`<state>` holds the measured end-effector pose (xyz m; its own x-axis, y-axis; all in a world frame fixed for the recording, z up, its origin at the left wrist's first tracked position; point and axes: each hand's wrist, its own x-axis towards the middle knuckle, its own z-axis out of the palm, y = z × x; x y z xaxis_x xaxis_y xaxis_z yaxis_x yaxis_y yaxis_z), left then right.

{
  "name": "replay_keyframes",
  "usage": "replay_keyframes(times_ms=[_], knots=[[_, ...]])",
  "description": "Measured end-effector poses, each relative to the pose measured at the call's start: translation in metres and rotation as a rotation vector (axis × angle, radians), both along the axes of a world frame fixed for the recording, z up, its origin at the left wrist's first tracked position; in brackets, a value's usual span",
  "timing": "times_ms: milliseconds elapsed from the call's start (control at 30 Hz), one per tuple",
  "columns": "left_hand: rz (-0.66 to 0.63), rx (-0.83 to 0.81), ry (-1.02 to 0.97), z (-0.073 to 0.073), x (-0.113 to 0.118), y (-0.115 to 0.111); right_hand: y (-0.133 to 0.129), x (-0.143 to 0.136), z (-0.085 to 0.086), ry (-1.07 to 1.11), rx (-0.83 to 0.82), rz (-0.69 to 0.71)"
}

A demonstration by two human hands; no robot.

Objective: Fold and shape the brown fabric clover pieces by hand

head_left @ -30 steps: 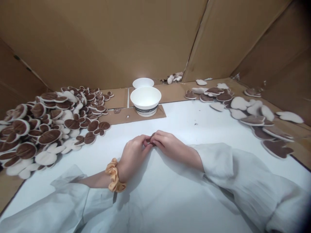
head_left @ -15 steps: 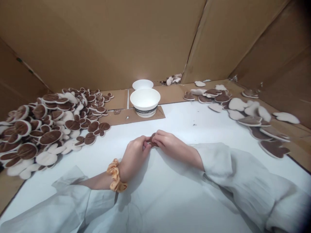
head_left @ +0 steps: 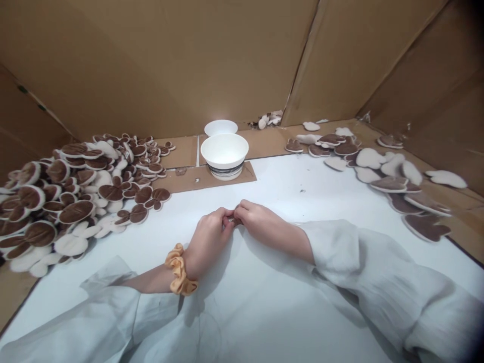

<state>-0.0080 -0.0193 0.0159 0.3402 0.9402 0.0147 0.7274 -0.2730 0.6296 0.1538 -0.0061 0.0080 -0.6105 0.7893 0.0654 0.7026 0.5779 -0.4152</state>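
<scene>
My left hand (head_left: 209, 237), with an orange scrunchie (head_left: 180, 272) at the wrist, and my right hand (head_left: 260, 222) meet above the white tabletop. Their fingertips pinch a small brown fabric piece (head_left: 237, 222) between them. Most of that piece is hidden behind the fingers, so its outline does not show. Left of my hands lies a big heap of plush rabbit-head-shaped patches (head_left: 77, 212), brown on one face and white at the edge and back. Straight ahead of the hands stands a white bowl (head_left: 225, 151) with dark bands round its lower part.
A second white bowl (head_left: 221, 127) is behind the first. Larger brown and white patches (head_left: 389, 184) lie scattered at the right. Cardboard walls (head_left: 170, 65) enclose the back and sides. A cardboard strip (head_left: 185, 182) lies beneath the front bowl. White scraps (head_left: 270, 119) sit at the back wall.
The fingers of my right hand have shifted over the brown piece, and less of it shows now. Both hands stay nearly in place; the bowls and patches have not been moved.
</scene>
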Motion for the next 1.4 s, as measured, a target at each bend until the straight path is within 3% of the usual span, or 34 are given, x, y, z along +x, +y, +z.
replay_keyframes(times_ms=[300, 500, 733, 900, 1167, 1400], knots=[[0.009, 0.010, -0.021, -0.003, 0.000, 0.000, -0.002, -0.007, 0.003, -0.013, 0.013, 0.028], [-0.006, -0.011, -0.032, -0.002, 0.000, 0.000, -0.004, 0.000, 0.006, -0.014, -0.033, -0.050], [0.005, -0.027, -0.024, 0.000, 0.001, 0.000, -0.005, -0.006, 0.010, -0.095, -0.039, -0.027], [-0.001, -0.036, -0.029, 0.000, 0.001, 0.000, -0.005, 0.000, 0.010, -0.028, -0.079, -0.067], [-0.002, -0.015, -0.016, 0.000, 0.002, -0.001, -0.007, -0.011, 0.014, -0.099, -0.041, -0.018], [-0.019, -0.005, -0.032, -0.002, 0.002, -0.001, -0.008, 0.000, 0.012, -0.106, -0.056, -0.077]])
